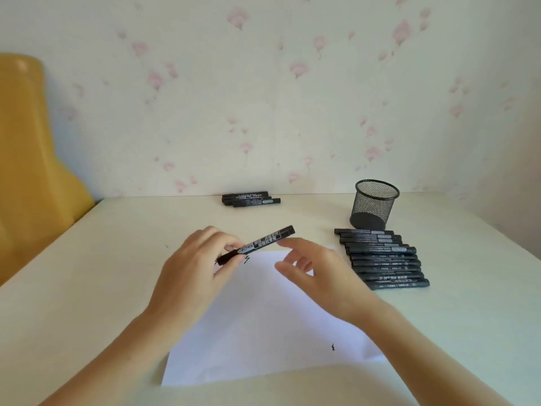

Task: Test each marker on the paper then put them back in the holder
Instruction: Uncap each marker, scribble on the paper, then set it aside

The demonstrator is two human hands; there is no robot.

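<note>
The marker's (257, 244) tip is hidden behind the left hand (196, 268) pinching it, while the right hand (319, 273) is held open, fingers spread, above the paper (263, 332).

The sheet of paper (263, 332) lies on the table (117, 259) right before me, under my hands. To its right lies a row of markers (383, 259) side by side, and the mesh holder (374, 203) stands just behind them. A smaller cluster of markers (251, 198) lies at the table's far edge by the wall (263, 83).
</note>
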